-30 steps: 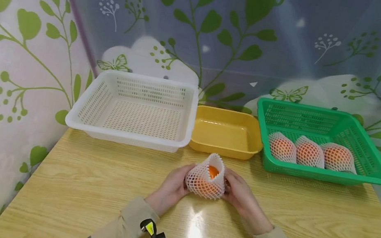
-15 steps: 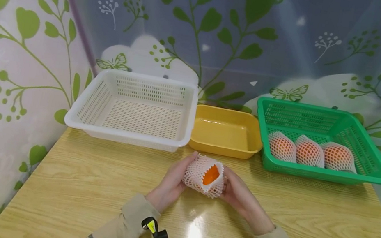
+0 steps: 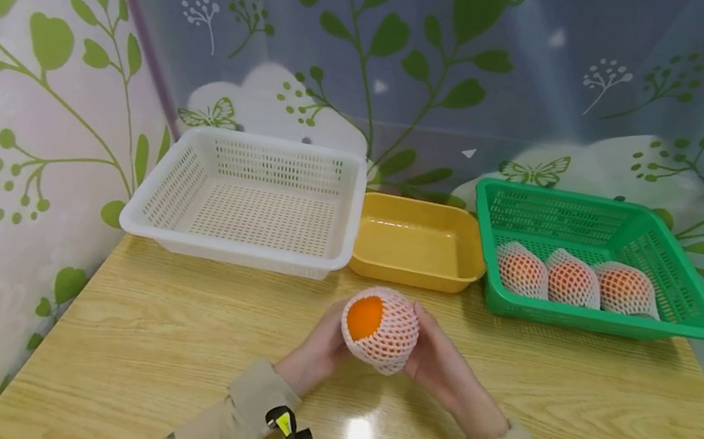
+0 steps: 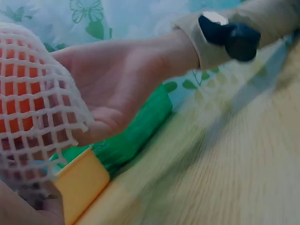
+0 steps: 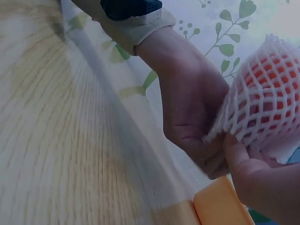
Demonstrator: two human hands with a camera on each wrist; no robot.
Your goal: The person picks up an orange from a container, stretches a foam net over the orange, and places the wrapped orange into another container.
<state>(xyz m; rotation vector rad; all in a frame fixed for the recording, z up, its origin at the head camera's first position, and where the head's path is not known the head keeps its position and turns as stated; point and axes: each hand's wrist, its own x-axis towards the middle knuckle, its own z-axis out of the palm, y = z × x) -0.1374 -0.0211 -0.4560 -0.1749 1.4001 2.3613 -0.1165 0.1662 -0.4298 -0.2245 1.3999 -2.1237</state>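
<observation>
Both hands hold up an orange-coloured round fruit (image 3: pixel 364 317) in a white foam net sleeve (image 3: pixel 395 328) above the table. The net's open end faces left and bares the fruit's smooth surface. My left hand (image 3: pixel 320 345) grips the left side, its fingertips mostly behind the fruit in the head view. On the right side, my right hand (image 3: pixel 445 365) holds the net. In the right wrist view, fingers of the right hand (image 5: pixel 267 180) touch the net's lower edge close to the left hand (image 5: pixel 194 103). The left wrist view shows the net (image 4: pixel 37 93) large, with fingers partly hidden behind it.
A white perforated basket (image 3: pixel 236 253) stands back left, a yellow tray (image 3: pixel 415 277) back centre. At the back right, a green basket (image 3: pixel 585 318) holds 3 netted fruits (image 3: pixel 572 281). A patterned curtain (image 3: pixel 417 69) hangs behind the wooden table (image 3: pixel 184 316).
The netted fruit has turned in the hands: its open end faced up, then front right, and now left, showing more orange surface. The hands have shifted only slightly; baskets and tray stay put.
</observation>
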